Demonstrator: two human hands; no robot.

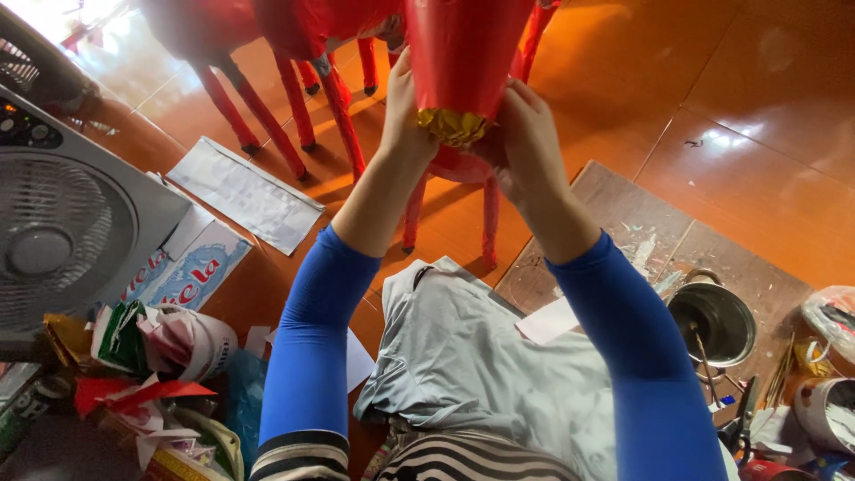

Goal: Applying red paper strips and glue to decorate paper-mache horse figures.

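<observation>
Both my hands are raised in front of me around a red paper-covered figure (463, 44). A crumpled gold foil trim (452, 126) hangs at its lower end. My left hand (405, 111) presses against its left side. My right hand (525, 138) grips its right side just beside the gold trim. Blue sleeves cover both forearms. The top of the red figure is cut off by the frame.
Red paper figures with thin legs (267, 98) stand on the orange tiled floor. A grey box fan (62, 232) sits at left above a heap of paper scraps (151, 374). A metal pot (712, 321) rests on a wooden board (623, 214) at right. Grey cloth (463, 356) covers my lap.
</observation>
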